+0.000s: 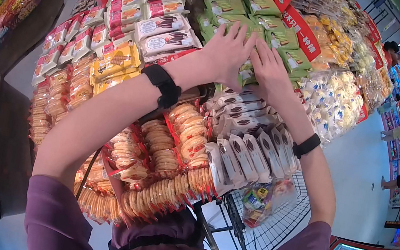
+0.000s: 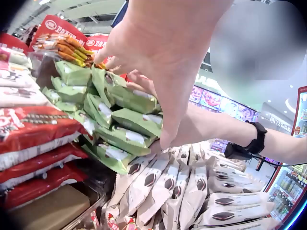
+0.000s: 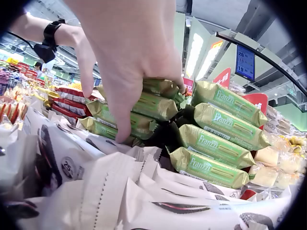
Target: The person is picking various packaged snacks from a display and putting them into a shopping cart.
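Green snack packets [image 1: 273,28], printed "Franzzi" in the right wrist view, lie stacked among other packets. My left hand [image 1: 226,54] reaches over the left part of this stack with its fingers spread and extended. Close beside it, my right hand [image 1: 271,78] rests on the same stack, its fingers reaching away from me. In the right wrist view, the right thumb [image 3: 122,122] lies down the front ends of the packets [image 3: 139,112]. The left thumb [image 2: 168,127] hangs at the stack's near end in the left wrist view. The fingertips are partly hidden behind packets.
White packets [image 1: 242,156] stand in rows just in front of the green ones. Round wrapped biscuits [image 1: 166,194] fill the nearest compartments. Red packets [image 2: 38,129] are stacked to the left. A wire shopping cart [image 1: 273,223] holding a bag of snacks [image 1: 261,203] stands at the lower right.
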Action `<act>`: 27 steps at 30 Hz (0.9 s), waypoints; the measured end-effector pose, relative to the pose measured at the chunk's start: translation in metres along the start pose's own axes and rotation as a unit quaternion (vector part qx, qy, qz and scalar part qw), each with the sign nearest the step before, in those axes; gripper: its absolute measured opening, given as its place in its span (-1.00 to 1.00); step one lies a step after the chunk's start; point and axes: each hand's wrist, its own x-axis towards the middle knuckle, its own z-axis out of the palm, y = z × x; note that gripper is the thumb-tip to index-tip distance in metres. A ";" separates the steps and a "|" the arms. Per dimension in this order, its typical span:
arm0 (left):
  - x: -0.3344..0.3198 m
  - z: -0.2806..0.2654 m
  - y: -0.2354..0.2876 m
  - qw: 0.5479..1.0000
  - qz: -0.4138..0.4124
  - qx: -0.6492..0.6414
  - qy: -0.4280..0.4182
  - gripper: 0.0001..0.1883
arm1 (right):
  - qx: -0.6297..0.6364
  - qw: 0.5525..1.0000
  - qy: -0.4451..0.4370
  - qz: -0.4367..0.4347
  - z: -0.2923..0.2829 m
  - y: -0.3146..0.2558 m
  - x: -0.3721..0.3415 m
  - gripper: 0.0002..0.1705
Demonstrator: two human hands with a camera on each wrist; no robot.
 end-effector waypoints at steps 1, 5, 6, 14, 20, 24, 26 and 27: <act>0.004 0.007 0.002 1.000 -0.012 0.000 0.002 0.31 | 0.009 1.000 0.009 0.002 0.003 0.001 0.001 0.13; 0.010 0.018 0.004 0.999 -0.042 -0.008 -0.008 0.28 | 0.009 0.999 0.053 0.001 0.017 0.007 0.006 0.06; 0.011 0.019 0.004 0.999 -0.044 -0.012 -0.013 0.26 | 0.002 0.998 0.066 0.000 0.019 0.007 0.007 0.04; 0.011 0.023 0.006 0.995 -0.058 -0.076 -0.026 0.13 | 0.093 0.994 0.054 -0.018 0.010 0.016 0.007 -0.02; 0.007 0.031 0.007 0.992 -0.065 -0.103 -0.014 0.11 | 0.093 0.993 0.064 -0.043 0.017 0.020 0.009 -0.03; 0.005 0.032 0.010 0.991 -0.070 -0.112 -0.003 0.13 | 0.124 0.991 0.043 -0.037 0.007 0.017 0.007 -0.02; 0.002 0.029 0.011 0.992 -0.070 -0.108 0.000 0.14 | 0.084 0.996 0.003 -0.038 -0.005 0.016 0.006 0.01; -0.001 0.028 0.011 0.992 -0.069 -0.104 0.001 0.15 | 0.064 0.997 -0.018 -0.039 -0.013 0.015 0.007 0.03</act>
